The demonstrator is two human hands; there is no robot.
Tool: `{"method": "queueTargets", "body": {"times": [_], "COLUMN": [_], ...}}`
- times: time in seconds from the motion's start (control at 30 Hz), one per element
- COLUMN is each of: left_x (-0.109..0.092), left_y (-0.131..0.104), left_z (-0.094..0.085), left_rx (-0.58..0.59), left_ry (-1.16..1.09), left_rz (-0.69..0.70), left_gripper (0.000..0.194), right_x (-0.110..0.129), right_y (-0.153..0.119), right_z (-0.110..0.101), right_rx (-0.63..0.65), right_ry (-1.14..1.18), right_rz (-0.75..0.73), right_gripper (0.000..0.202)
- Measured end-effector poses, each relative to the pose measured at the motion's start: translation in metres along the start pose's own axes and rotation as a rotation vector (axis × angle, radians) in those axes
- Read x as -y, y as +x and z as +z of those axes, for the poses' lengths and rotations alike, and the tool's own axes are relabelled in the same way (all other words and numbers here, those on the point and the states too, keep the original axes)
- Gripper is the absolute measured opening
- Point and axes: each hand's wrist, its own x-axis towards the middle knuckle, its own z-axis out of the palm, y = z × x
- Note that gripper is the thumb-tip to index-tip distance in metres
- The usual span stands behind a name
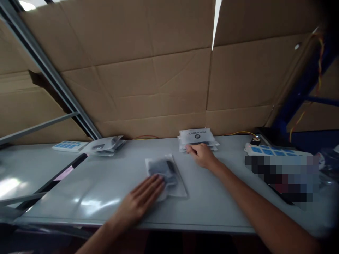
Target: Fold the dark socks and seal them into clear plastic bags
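Note:
My left hand [141, 200] lies flat on the near edge of a clear plastic bag [166, 174] with a dark item inside, in the middle of the grey table [106, 183]. My right hand [202, 155] reaches to the far side and touches the front edge of a stack of white printed pouches [197, 137] by the cardboard wall; its fingers are curled at the stack's edge, and whether they grip a pouch is unclear.
Another pile of clear bags [104, 145] and a blue-and-white power strip [69, 145] lie at the far left. A second power strip [275, 151] sits at the right, near a blurred patch. Cardboard sheets [159, 70] wall the back; a metal frame bar [53, 77] slants at left.

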Motion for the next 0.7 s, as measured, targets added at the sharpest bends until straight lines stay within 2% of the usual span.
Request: {"method": "queueTargets", "body": {"times": [0.07, 0.13, 0.2, 0.27, 0.33, 0.37, 0.4, 0.5, 0.57, 0.63, 0.7], "left_x": [-0.025, -0.030, -0.021, -0.002, 0.022, 0.034, 0.046, 0.071, 0.075, 0.071, 0.063], "left_y": [0.005, 0.019, 0.041, 0.070, 0.101, 0.115, 0.127, 0.149, 0.151, 0.147, 0.144], "left_z": [-0.002, -0.016, -0.033, -0.039, -0.028, -0.016, -0.002, 0.042, 0.061, 0.069, 0.069], "left_rx": [0.060, 0.116, 0.174, 0.176, 0.103, 0.064, 0.078, 0.162, 0.192, 0.170, 0.121], "left_ry": [-0.073, -0.159, -0.273, -0.354, -0.333, -0.277, -0.250, -0.309, -0.382, -0.441, -0.491], "left_rz": [-0.015, -0.097, -0.168, -0.249, -0.403, -0.518, -0.598, -0.586, -0.526, -0.490, -0.464], "left_gripper": [0.075, 0.074, 0.077, 0.069, 0.044, 0.040, 0.036, 0.027, 0.027, 0.026, 0.026], "right_x": [0.000, 0.000, 0.002, 0.004, 0.007, 0.008, 0.009, 0.011, 0.012, 0.012, 0.013], "right_y": [0.000, 0.001, 0.000, -0.003, -0.007, -0.010, -0.011, -0.014, -0.013, -0.011, -0.009], "right_z": [0.002, 0.004, 0.005, 0.009, 0.015, 0.018, 0.022, 0.030, 0.033, 0.035, 0.037], "right_rx": [0.017, 0.033, 0.051, 0.125, 0.243, 0.304, 0.354, 0.407, 0.395, 0.341, 0.271], "right_ry": [0.011, 0.019, 0.018, 0.048, 0.112, 0.163, 0.222, 0.374, 0.449, 0.518, 0.569], "right_rz": [0.001, 0.008, 0.014, 0.030, 0.068, 0.103, 0.144, 0.259, 0.287, 0.284, 0.284], "right_gripper": [0.058, 0.057, 0.055, 0.053, 0.051, 0.049, 0.046, 0.038, 0.038, 0.040, 0.041]}}
